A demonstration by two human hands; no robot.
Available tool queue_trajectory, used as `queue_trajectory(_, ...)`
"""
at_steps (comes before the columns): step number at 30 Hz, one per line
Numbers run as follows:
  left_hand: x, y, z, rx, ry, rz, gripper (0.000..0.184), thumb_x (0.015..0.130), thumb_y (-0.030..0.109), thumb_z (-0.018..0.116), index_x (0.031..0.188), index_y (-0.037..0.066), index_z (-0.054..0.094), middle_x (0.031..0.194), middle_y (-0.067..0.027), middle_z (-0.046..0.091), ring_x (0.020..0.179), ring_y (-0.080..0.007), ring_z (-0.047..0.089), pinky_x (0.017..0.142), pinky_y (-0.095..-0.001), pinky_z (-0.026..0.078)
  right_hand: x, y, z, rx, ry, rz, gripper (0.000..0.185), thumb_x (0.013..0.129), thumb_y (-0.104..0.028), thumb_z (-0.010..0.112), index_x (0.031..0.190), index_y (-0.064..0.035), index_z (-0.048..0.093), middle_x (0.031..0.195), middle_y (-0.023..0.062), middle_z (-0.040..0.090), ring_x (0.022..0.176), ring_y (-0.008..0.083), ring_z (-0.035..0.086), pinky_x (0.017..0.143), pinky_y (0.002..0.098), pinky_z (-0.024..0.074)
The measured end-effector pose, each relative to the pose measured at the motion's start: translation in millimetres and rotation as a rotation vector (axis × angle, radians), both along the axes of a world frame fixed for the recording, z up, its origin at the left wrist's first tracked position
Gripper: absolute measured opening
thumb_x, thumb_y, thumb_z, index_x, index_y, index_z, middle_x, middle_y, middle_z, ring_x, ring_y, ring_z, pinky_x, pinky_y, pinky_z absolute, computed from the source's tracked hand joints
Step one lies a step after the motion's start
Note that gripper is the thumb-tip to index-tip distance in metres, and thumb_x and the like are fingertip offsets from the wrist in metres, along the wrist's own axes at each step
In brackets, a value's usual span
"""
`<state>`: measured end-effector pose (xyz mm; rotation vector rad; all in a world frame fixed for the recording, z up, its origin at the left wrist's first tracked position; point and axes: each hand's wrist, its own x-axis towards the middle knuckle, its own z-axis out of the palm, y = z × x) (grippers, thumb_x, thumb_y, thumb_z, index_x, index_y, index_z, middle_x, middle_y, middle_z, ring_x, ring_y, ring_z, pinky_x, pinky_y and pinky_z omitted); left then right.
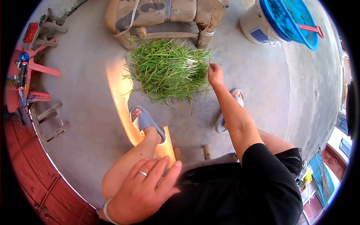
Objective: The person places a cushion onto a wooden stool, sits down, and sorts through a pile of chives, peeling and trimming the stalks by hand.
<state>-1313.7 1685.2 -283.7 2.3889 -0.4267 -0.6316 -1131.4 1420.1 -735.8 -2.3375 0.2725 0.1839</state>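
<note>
A loose heap of long, thin greens with some white ends, like chives (168, 69), lies on the concrete floor in front of my feet. At the heap's right edge, my right hand (215, 75) is closed, with its fingers curled toward the stalks. Whatever its fingertips may hold is hidden or too small to make out. My left hand (146, 187), with a ring on one finger, hovers or rests over my left leg near my lap. Its fingers are stretched out and nothing is in them.
A wooden-legged padded seat (157, 18) stands just behind the heap. At the upper right is a white bucket (255, 24) with a blue basin (311, 43) and a red handle (313, 28) on top. Red plastic furniture (45, 69) and a small wooden frame (48, 123) stand left.
</note>
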Motion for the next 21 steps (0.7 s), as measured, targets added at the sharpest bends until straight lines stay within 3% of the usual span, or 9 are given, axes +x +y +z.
queue_trajectory(3, 10, -12, -3, 0.045, 0.024, -0.062, 0.057, 0.070, 0.023, 0.072, 0.118, -0.001, 0.052, 0.110, -0.0159, 0.056, 0.100, -0.0322, 0.055, 0.091, -0.0400, 0.042, -10, 3, 11, -0.063, -0.163, -0.056, 0.023, 0.084, -0.026, 0.057, 0.091, -0.0063, 0.067, 0.089, 0.0161, 0.064, 0.087, 0.0349, 0.061, 0.081, 0.0415, 0.0471)
queue_trajectory(7, 19, -27, -12, 0.078, 0.055, -0.142, 0.057, 0.070, 0.025, 0.073, 0.117, -0.002, 0.053, 0.107, -0.0154, 0.057, 0.096, -0.0305, 0.056, 0.088, -0.0392, 0.044, 10, 36, 57, -0.009, 0.023, 0.103, 0.028, 0.087, -0.032, 0.058, 0.081, -0.0057, 0.066, 0.086, 0.0171, 0.062, 0.086, 0.0373, 0.057, 0.078, 0.0446, 0.0454)
queue_trajectory(10, 18, -25, -13, 0.035, 0.027, -0.076, 0.059, 0.071, 0.016, 0.070, 0.123, 0.000, 0.050, 0.116, -0.0176, 0.054, 0.104, -0.0342, 0.053, 0.094, -0.0407, 0.041, 25, 63, 41, -0.090, -0.259, 0.260, 0.023, 0.086, -0.031, 0.059, 0.090, -0.0094, 0.066, 0.092, 0.0111, 0.061, 0.093, 0.0322, 0.056, 0.082, 0.0414, 0.0429)
queue_trajectory(13, 22, -23, -14, 0.055, 0.022, -0.060, 0.060, 0.071, 0.015, 0.070, 0.124, 0.000, 0.049, 0.117, -0.0177, 0.054, 0.104, -0.0342, 0.052, 0.094, -0.0404, 0.041, 35, 74, 34, -0.485, -0.001, 0.565, 0.018, 0.083, -0.026, 0.060, 0.095, -0.0128, 0.066, 0.098, 0.0080, 0.061, 0.100, 0.0303, 0.054, 0.086, 0.0428, 0.0409)
queue_trajectory(16, 24, -19, -14, 0.071, 0.052, -0.063, 0.062, 0.070, 0.015, 0.070, 0.126, 0.000, 0.047, 0.119, -0.0179, 0.053, 0.107, -0.0349, 0.050, 0.095, -0.0405, 0.040, 39, 73, 50, -0.303, -0.070, 0.562, 0.016, 0.083, -0.021, 0.056, 0.092, -0.0118, 0.066, 0.099, 0.0069, 0.061, 0.103, 0.0294, 0.053, 0.087, 0.0446, 0.0405)
queue_trajectory(20, 13, -18, -15, 0.108, -0.018, -0.072, 0.053, 0.071, 0.018, 0.071, 0.118, 0.001, 0.054, 0.112, -0.0146, 0.058, 0.098, -0.0299, 0.056, 0.088, -0.0387, 0.045, 47, 62, 78, 0.055, -0.161, 0.559, 0.013, 0.084, -0.019, 0.059, 0.092, -0.0125, 0.067, 0.093, 0.0087, 0.064, 0.088, 0.0303, 0.060, 0.077, 0.0402, 0.0474)
queue_trajectory(21, 13, -18, -14, 0.087, 0.002, -0.076, 0.055, 0.071, 0.020, 0.072, 0.118, 0.000, 0.053, 0.110, -0.0153, 0.057, 0.097, -0.0297, 0.056, 0.088, -0.0387, 0.045, 46, 62, 95, 0.231, 0.011, 0.492, 0.012, 0.084, -0.016, 0.060, 0.092, -0.0099, 0.066, 0.092, 0.0114, 0.066, 0.081, 0.0321, 0.063, 0.073, 0.0390, 0.0499)
